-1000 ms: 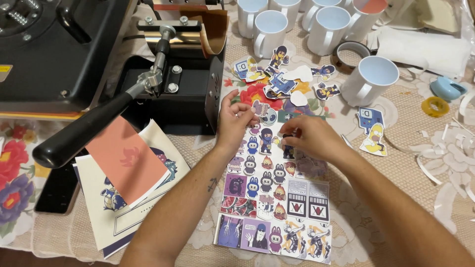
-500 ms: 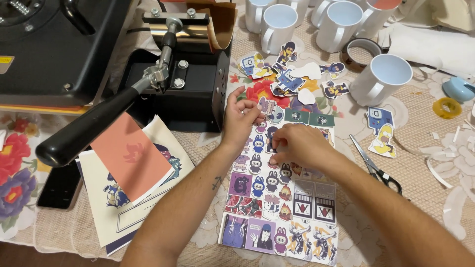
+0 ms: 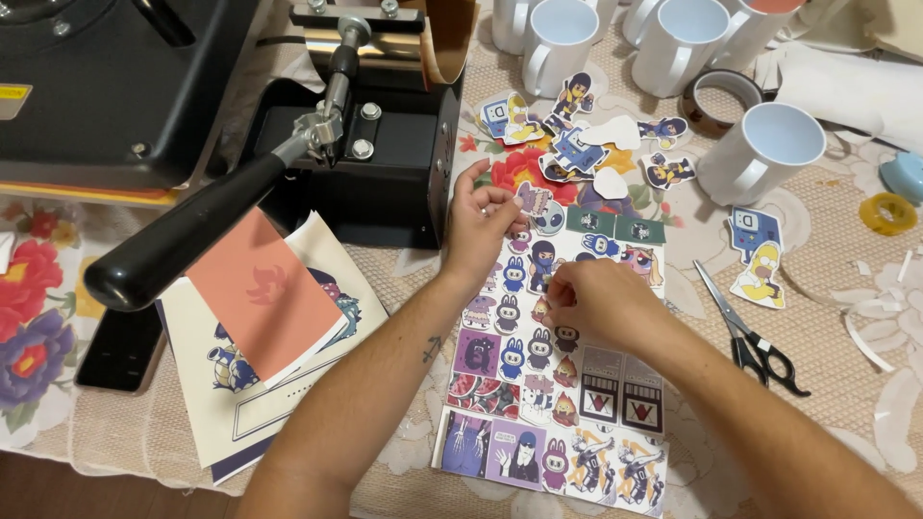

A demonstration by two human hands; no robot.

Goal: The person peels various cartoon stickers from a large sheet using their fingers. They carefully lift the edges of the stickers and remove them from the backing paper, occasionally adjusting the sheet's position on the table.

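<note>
2 hands meet over the sticker sheet (image 3: pixel 553 384); your right hand (image 3: pixel 601 303) has its grip pinched on a small cutout at the sheet's middle, and your left hand (image 3: pixel 486 226) pinches its top edge; the glossy paper's long axis runs away from you; steel scissors (image 3: pixel 750 332) lie right on the lace-covered counter (image 3: pixel 836 317).

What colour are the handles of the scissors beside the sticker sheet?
Black, seen in the head view: the scissors lie to the right of the sticker sheet.
</note>
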